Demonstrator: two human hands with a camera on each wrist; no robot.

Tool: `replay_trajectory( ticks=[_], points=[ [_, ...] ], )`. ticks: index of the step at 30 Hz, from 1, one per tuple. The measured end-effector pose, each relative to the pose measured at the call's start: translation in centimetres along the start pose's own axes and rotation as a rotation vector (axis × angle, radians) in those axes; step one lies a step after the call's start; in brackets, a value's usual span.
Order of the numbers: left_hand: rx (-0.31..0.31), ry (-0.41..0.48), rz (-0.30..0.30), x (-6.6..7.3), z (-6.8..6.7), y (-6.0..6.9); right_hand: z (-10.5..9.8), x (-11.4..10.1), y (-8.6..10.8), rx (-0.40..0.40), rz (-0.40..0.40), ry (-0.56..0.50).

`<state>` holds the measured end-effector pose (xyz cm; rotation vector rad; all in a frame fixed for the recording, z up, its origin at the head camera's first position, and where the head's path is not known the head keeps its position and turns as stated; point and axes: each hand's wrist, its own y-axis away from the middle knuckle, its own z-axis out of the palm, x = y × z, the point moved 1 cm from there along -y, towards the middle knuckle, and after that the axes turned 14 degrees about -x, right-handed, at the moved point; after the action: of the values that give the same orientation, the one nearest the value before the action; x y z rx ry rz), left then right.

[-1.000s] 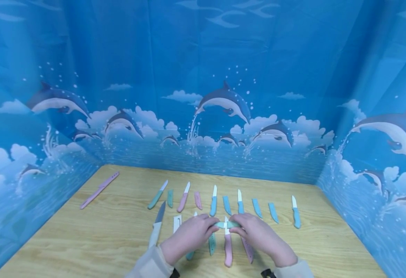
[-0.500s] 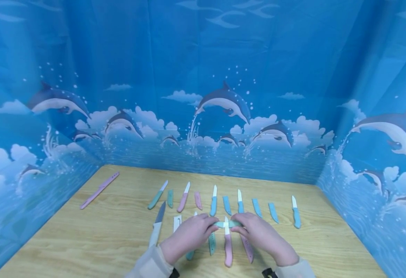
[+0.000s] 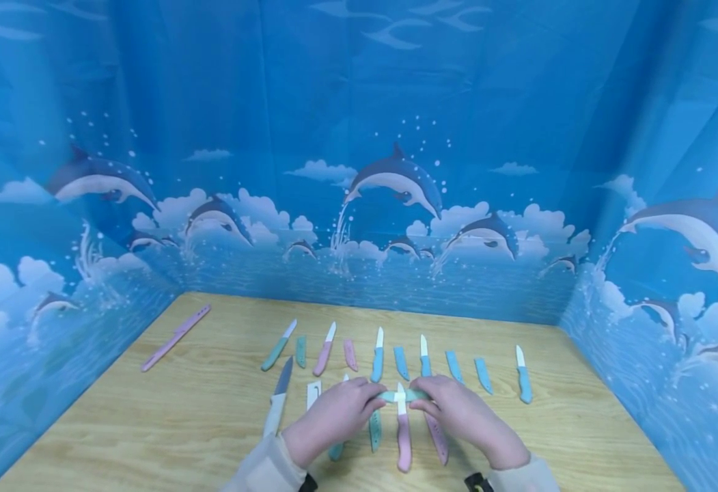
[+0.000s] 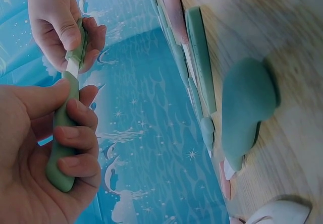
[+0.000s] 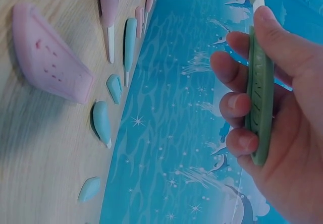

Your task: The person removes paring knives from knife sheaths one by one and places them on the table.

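My left hand grips the green handle of a small knife, fingers curled round it. My right hand holds its green sheath in line with the handle. A short length of white blade shows between handle and sheath; the rest is inside the sheath. Beneath the hands, a pink-handled knife lies between a green sheath and a pink sheath. Another green-handled knife is mostly hidden by my left hand. Left of it lie a white sheath and a white-handled knife.
A back row on the wooden table has a green knife, a pink knife, their sheaths, and several blue knives and blue sheaths. A long pink item lies far left. A dolphin-print curtain encloses the back and sides.
My right hand has shifted very slightly to the right with the sheath, away from my left hand. The left hand and the things on the table stay put.
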<state>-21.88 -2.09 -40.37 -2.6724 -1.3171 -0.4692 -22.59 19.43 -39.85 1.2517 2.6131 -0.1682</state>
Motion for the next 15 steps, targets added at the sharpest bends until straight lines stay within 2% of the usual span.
replay_trajectory(
  ticks=[15],
  points=[
    [0.011,-0.005,0.008,-0.06,0.15,-0.07,-0.18,0.14,0.13,-0.015,-0.011,-0.017]
  ],
)
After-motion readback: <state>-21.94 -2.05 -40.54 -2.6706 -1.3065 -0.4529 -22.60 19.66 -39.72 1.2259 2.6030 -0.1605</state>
